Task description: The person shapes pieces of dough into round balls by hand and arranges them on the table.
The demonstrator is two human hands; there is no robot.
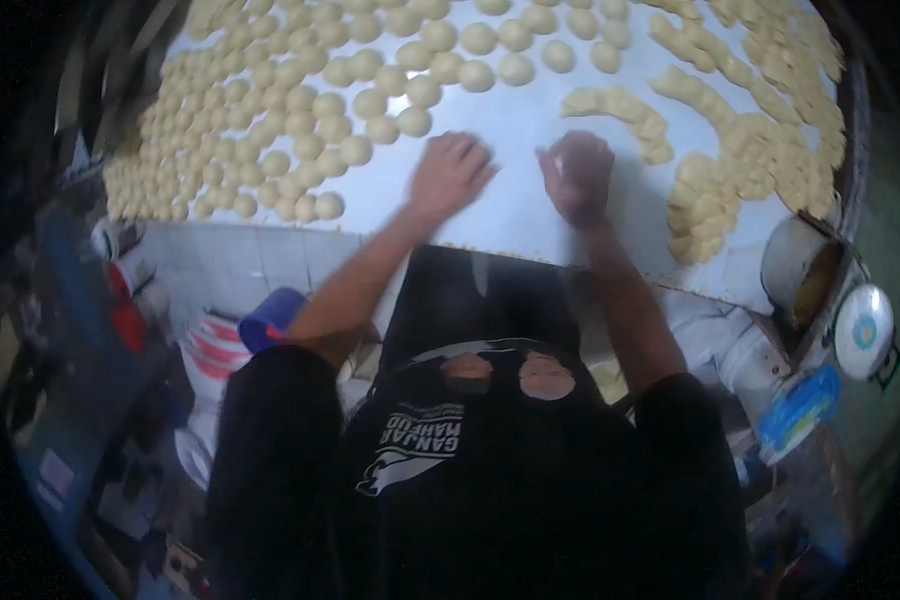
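My left hand (450, 175) is just above the white tabletop (515, 200), its fingers curled downward and slightly blurred. Close by on its far side lie the nearest round dough balls (413, 121). Across a short gap, my right hand (578, 178) is curled over the same surface with the thumb toward the left. Whatever is under either palm is hidden. Just beyond my right hand, a curved row of cut dough pieces (620, 105) rests on the table.
Many dough balls (290, 130) cover the table's left and far parts. Overlapping dough pieces (760, 150) lie along the right. A metal pot (796, 262) stands off the right corner; a purple cup (273, 312) is below the near edge at left.
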